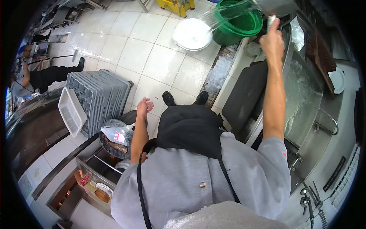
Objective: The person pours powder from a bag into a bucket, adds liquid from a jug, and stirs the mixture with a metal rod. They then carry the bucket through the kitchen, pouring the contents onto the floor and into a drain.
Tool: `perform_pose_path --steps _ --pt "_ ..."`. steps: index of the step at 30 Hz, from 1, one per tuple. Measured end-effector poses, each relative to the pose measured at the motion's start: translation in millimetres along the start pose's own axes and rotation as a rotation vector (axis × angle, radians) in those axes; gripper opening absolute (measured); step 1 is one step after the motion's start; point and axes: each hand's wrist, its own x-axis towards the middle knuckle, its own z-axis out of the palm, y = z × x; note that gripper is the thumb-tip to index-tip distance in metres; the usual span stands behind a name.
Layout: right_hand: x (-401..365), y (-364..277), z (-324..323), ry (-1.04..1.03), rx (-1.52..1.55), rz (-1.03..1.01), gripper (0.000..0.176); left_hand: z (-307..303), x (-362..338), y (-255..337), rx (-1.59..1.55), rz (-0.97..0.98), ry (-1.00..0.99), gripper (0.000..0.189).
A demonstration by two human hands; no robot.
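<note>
In the head view, my right hand (273,42) is wrapped around the handle of a metal saucepan (280,6), blurred and partly cut off by the top edge. Water (228,13) streams from it to the left, over a green bucket (225,36) and into a white bucket (182,42) on the floor. My left hand (144,108) hangs at my side, fingers apart and holding nothing. Closest to that hand are a stack of grey dish racks (110,95) and a black-lined bin (122,149) with a plastic jug (115,134) in it.
At right stands a steel sink (301,91) with a black mat (246,95) along its front. A floor drain channel (221,68) runs near my feet. The tiles (164,65) look wet. Another person (45,80) stands at far left, near a yellow mop bucket (176,5) farther back.
</note>
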Motion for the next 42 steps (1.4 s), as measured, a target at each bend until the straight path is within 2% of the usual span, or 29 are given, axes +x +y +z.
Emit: perform_pose_path --steps 6,7,8,9,10,11,12,14,15,17,19,21,22,24,25,27,28,31,32,33,34,35,36,37,38,39,40,41,42 --pt "-30.6 86.5 -46.8 0.121 -0.060 0.199 0.069 97.1 51.5 86.3 0.209 0.099 -0.137 0.035" --pt "-49.3 123.2 -35.0 0.274 -0.062 0.056 0.068 111.1 61.8 96.7 0.227 0.094 -0.134 0.034" --pt "-73.4 155.9 -25.9 0.226 -0.001 0.188 0.062 118.8 78.8 100.6 0.242 0.121 -0.187 0.031" --pt "-91.6 148.6 -42.7 0.177 0.156 0.122 0.059 124.4 103.1 100.8 0.232 0.136 -0.244 0.028" --pt "-107.5 137.4 -50.8 0.075 0.072 0.305 0.054 122.7 146.0 82.6 0.089 0.216 -0.370 0.025" --pt "-132.4 170.4 -29.9 0.091 0.001 0.248 0.056 135.1 164.8 82.7 0.194 0.244 -0.303 0.023" --pt "-154.2 198.4 -11.8 0.098 0.005 0.003 0.053 148.4 172.7 92.7 0.202 0.166 -0.275 0.024" --pt "-158.1 171.3 10.8 0.111 -0.053 0.015 0.051 175.3 189.7 118.6 0.213 0.010 -0.217 0.032" --pt "-154.8 156.8 9.2 0.111 -0.095 0.036 0.050 185.3 226.5 113.6 0.295 0.086 -0.231 0.037" --pt "-143.1 134.6 17.6 0.068 -0.165 0.064 0.049 212.4 302.8 95.9 0.279 0.104 -0.171 0.043" --pt "-133.8 111.3 18.7 0.039 -0.240 0.093 0.047 235.4 347.6 94.6 0.142 0.006 -0.152 0.050" --pt "-121.1 91.5 21.1 0.040 -0.303 0.109 0.045 264.2 363.3 118.8 -0.016 -0.227 -0.021 0.065" --pt "-118.8 82.4 27.0 0.040 -0.329 0.119 0.044 270.3 375.3 124.3 -0.007 -0.247 -0.047 0.065" --pt "-108.0 71.0 34.7 0.038 -0.365 0.130 0.043 277.9 394.9 138.2 -0.449 -0.470 -0.036 0.078" --pt "-102.1 64.4 38.1 0.037 -0.380 0.132 0.042 285.9 397.1 146.9 -0.456 -0.489 -0.053 0.078" --pt "-90.6 52.4 45.8 0.027 -0.399 0.131 0.041 290.6 397.4 158.5 -0.978 -0.117 -0.350 0.077" --pt "-86.0 45.4 52.6 0.016 -0.396 0.125 0.040 297.1 424.4 146.4 -1.082 -0.164 -0.228 0.066" --pt "-69.7 23.1 79.4 0.004 -0.355 0.118 0.038 292.2 433.5 145.1 -0.916 -0.104 -0.252 0.057" --pt "-62.6 12.7 91.3 0.002 -0.333 0.114 0.037 284.5 426.2 152.8 -0.934 -0.170 -0.229 0.048" --pt "-54.1 0.5 104.5 0.002 -0.299 0.109 0.036 282.7 418.1 156.0 -0.752 -0.099 -0.132 0.046" --pt "-46.2 -12.5 120.5 0.003 -0.254 0.105 0.036 283.1 412.2 158.7 -0.568 -0.025 -0.038 0.044" --pt "-34.5 -30.0 142.9 -0.007 -0.180 0.095 0.035 284.9 406.9 159.3 -0.576 -0.012 -0.035 0.044" --pt "-25.1 -50.5 174.1 -0.044 -0.080 0.099 0.034 286.3 397.1 156.6 -0.375 0.134 -0.005 0.044" --pt "-12.3 -76.3 211.4 -0.133 0.076 0.128 0.034 285.9 387.0 152.2 -0.173 0.278 0.027 0.044" --pt "2.8 -111.7 255.5 -0.247 0.243 0.172 0.033 283.4 375.5 150.9 0.026 0.356 -0.031 0.048" --pt "20.5 -156.4 300.5 -0.571 0.435 0.374 0.045 282.0 364.1 148.8 0.225 0.432 -0.084 0.052" --pt "9.1 -160.8 384.6 -0.586 0.750 0.494 0.057 281.4 357.6 139.5 0.406 0.552 -0.186 0.054" --pt "12.9 -187.0 446.4 -0.554 1.279 0.699 0.063 277.9 351.7 138.5 0.596 0.671 -0.277 0.056" --pt "26.6 -204.5 473.6 -0.679 1.580 0.934 0.060 266.0 331.0 155.8 0.680 0.610 -0.283 0.055"
